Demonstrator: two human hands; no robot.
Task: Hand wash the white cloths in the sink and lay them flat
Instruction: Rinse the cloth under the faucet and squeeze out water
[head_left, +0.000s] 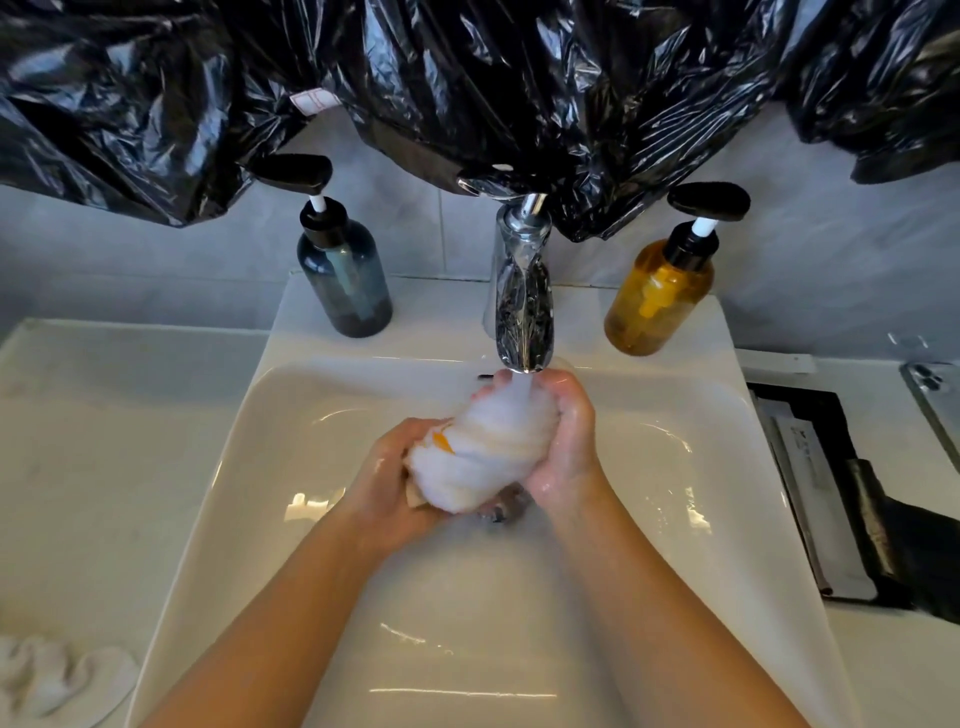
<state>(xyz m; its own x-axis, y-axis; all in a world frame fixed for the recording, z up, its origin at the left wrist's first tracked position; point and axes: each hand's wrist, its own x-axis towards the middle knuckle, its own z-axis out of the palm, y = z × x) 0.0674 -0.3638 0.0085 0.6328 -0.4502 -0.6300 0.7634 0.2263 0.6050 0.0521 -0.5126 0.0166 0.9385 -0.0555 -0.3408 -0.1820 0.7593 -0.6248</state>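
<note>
Both hands grasp one bunched cloth (488, 452) over the middle of the sink (311, 395). The left hand (395, 478) curls around its near-left end and the right hand (566, 441) around its far-right end. The far end sits directly under the tap (522, 306), so the stream lands on the fabric rather than in the bowl, which suits rinsing or working in soap. An orange patch shows on the cloth near the left thumb; it may be soap or a stain.

A second cloth (57, 680) lies crumpled on the desk (104, 467) at the near left, not flat. A dark bottle (343, 280) and an amber bottle (657, 296) flank the tap on the sink's far ledge. Black plastic (467, 78) hangs over the wall above, touching the tap's top. A phone (935, 400) and a black tray (831, 493) take up the right, so the bare desk on the left looks the likelier place for laying flat.
</note>
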